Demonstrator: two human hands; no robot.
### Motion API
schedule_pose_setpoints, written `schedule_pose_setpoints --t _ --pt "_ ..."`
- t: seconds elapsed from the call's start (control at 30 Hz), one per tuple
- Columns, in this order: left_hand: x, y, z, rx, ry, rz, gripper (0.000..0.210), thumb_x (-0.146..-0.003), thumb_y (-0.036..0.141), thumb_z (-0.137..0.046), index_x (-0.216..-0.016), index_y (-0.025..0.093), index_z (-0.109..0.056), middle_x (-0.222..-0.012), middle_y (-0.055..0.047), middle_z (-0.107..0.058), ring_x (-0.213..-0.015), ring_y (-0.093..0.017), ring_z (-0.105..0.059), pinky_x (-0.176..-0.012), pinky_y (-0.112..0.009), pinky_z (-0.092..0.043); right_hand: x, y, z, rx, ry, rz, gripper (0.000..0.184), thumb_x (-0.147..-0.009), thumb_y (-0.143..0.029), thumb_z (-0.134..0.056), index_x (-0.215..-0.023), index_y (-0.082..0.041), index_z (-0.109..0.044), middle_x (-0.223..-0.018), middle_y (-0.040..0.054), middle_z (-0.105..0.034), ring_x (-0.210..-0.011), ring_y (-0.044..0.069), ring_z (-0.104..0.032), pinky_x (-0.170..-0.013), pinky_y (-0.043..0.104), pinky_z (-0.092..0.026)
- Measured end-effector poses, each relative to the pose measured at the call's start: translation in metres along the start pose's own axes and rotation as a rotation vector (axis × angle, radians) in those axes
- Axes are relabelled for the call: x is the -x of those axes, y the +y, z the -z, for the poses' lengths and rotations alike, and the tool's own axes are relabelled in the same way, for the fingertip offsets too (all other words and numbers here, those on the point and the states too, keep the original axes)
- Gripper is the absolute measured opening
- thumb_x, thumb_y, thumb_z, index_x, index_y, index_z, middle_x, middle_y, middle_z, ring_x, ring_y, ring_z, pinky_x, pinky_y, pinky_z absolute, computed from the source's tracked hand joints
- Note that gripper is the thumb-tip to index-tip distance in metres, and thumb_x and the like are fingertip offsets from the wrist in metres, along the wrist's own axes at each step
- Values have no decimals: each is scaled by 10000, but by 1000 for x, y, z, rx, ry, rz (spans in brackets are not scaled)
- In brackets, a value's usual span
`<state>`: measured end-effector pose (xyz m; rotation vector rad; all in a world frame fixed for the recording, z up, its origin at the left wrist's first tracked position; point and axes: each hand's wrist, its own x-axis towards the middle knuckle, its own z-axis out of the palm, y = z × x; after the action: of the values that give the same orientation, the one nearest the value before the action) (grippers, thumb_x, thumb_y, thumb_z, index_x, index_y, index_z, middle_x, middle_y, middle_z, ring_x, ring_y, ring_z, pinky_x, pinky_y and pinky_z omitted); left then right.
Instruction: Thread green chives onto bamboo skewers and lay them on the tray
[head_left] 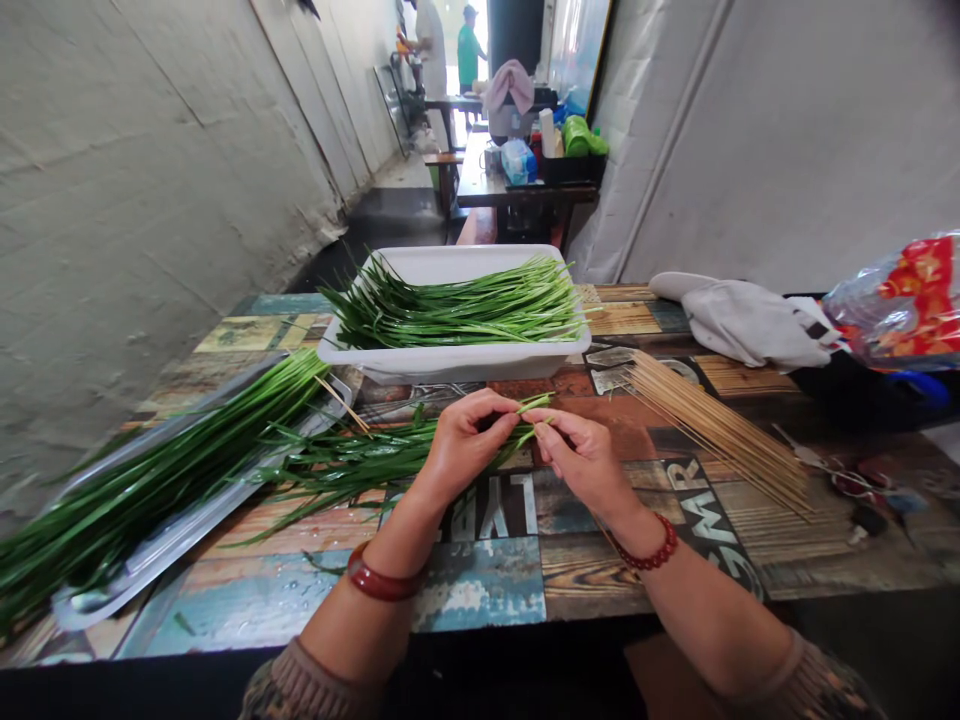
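Some chives [535, 402] sit between the fingertips of the left hand [466, 438] and right hand [581, 455], both pinching near the pale ends. More lie on the table [480, 595], left of the hands; a tub [457, 362] stands beyond them, skewers [720, 435] to the right.

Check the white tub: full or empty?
Partly full. Green stalks lie across the white tub, but its bare back inner wall shows above them.
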<state>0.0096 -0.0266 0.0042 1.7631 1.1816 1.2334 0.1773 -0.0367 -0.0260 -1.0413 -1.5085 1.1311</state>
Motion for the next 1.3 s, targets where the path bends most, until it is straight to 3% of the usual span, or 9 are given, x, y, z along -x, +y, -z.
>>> schedule_pose_setpoints --t 0.23,0.43,0.67,1.07,1.17,1.3 --pt "-1 -1 0 -69 8 -97 101 -819 195 -632 -812 163 -728 -771 -44 -695 -706 -128 -613 -664 -237 -469 0 -1 -2 -4 20 10 289 -889 -341 -535 -1019 -142 -700 -564 -31 -535 -423 63 -428 -398 184 -330" --pt "0 0 0 -84 7 -85 102 -821 204 -631 -804 160 -721 -764 -43 -692 -706 -131 -613 -660 -239 -466 -1 1 -2 -32 38 19 240 -882 -347 -559 -989 -159 -662 -569 -39 -534 -433 67 -447 -401 184 -336" --pt "1 0 1 -56 -27 -30 114 -823 221 -625 -788 148 -705 -752 -37 -673 -698 -129 -594 -658 -240 -444 2 0 -5 -127 68 26 488 -874 -300 -580 -1339 -215 -455 -607 -63 -537 -482 80 -469 -431 183 -360" --pt "3 -2 -5 -52 -129 -45 152 -842 226 -598 -742 142 -677 -710 -24 -626 -708 -131 -567 -691 -239 -424 3 8 -8 -92 116 80 187 -891 -327 -567 -1037 -224 -513 -605 -63 -539 -464 80 -476 -428 189 -358" --pt "3 0 -6 -33 -178 -15 185 -854 247 -579 -742 133 -671 -732 -35 -635 -735 -139 -573 -717 -244 -431 1 9 -7 -107 129 85 175 -889 -350 -577 -985 -224 -502 -598 -66 -531 -444 75 -465 -412 187 -352" --pt "3 3 -6 77 -235 83 226 -875 299 -549 -913 121 -683 -865 -60 -681 -790 -155 -599 -741 -249 -458 -2 4 -1 -161 35 63 235 -937 -410 -488 -1059 -212 -519 -628 -53 -551 -425 66 -470 -418 191 -369"
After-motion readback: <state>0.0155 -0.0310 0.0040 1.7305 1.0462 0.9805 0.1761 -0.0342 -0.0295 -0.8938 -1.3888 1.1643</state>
